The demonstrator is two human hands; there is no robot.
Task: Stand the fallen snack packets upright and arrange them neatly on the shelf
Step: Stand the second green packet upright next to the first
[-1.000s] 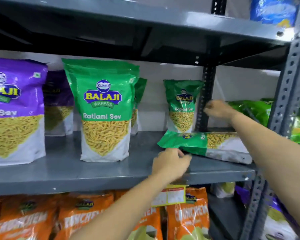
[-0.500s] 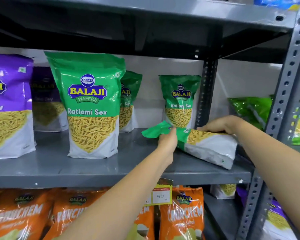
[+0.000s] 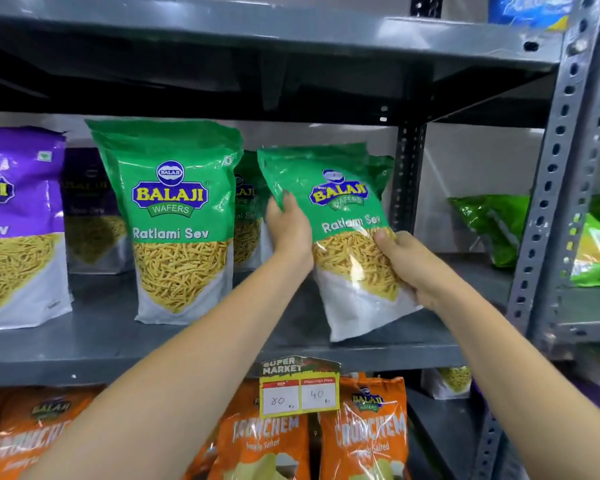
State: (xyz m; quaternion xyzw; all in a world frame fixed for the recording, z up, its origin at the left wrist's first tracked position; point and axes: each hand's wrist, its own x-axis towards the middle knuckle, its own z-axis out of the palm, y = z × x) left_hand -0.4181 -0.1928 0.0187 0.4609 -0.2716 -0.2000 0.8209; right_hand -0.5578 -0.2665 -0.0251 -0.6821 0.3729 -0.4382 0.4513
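A green Ratlami Sev packet (image 3: pixel 343 216) is nearly upright, tilted a little left, with its white base at the grey shelf (image 3: pixel 94 341) near the front right. My left hand (image 3: pixel 288 226) grips its left edge. My right hand (image 3: pixel 409 261) holds its lower right side, thumb on the front. Another green Ratlami Sev packet (image 3: pixel 174 216) stands upright to the left. Behind them a further green packet (image 3: pixel 248 220) stands at the back, partly hidden.
Purple sev packets (image 3: pixel 18 223) stand at the left, one darker (image 3: pixel 90 209) behind. A perforated upright post (image 3: pixel 561 174) bounds the shelf on the right, with light green packets (image 3: pixel 492 226) beyond it. Orange Crunchem packets (image 3: pixel 364 431) and a price tag (image 3: pixel 298 389) sit below.
The green packet lay flat on the shelf a second ago. Both hands took hold of it and have raised it to nearly upright. The camera view has shifted closer.
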